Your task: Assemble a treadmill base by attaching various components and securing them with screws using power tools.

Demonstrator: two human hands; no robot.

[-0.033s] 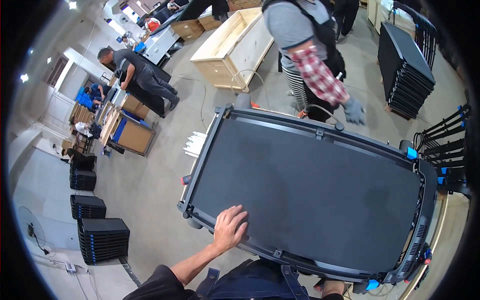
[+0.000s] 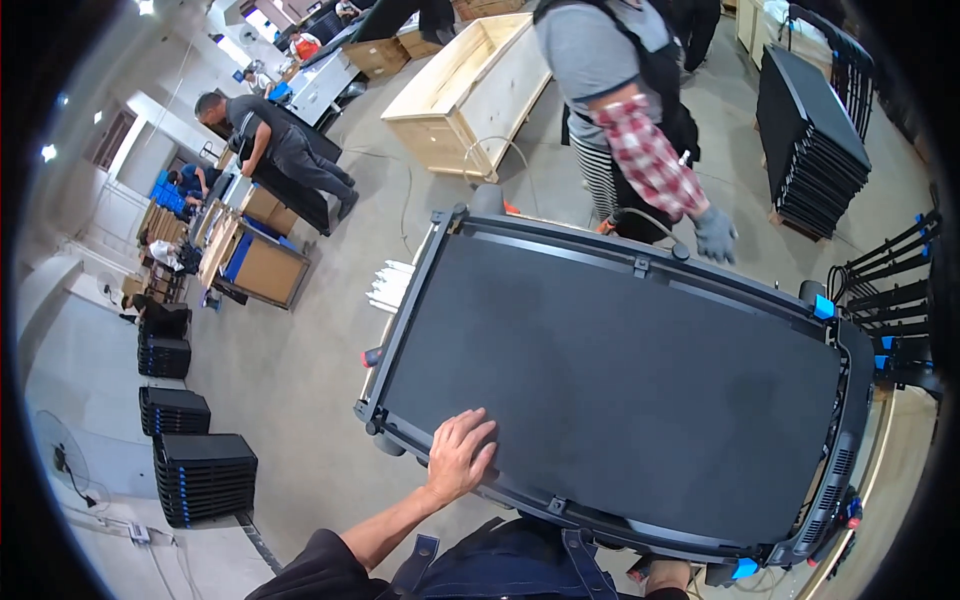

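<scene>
A treadmill base with a flat black running belt (image 2: 620, 400) lies slanted across the space in front of me. My left hand (image 2: 462, 455) rests on its near edge toward the left end, fingers stretched over the belt and holding nothing. At the lower edge, only a bit of skin of my right arm or hand (image 2: 668, 575) shows beside the near rail; its fingers are hidden under the frame. A blue corner piece (image 2: 745, 569) sits close to it, and another blue piece (image 2: 823, 306) marks the far right corner.
Across the treadmill stands a co-worker with a gloved hand (image 2: 715, 234) close to the far rail. Behind lies an open wooden crate (image 2: 435, 135). Black panels are stacked at the right (image 2: 815, 140) and lower left (image 2: 205, 480). Another person (image 2: 290, 150) works at the back left.
The co-worker has shifted slightly to the right, and the gloved hand has come lower, closer to the far rail. My left hand has stayed in place on the belt.
</scene>
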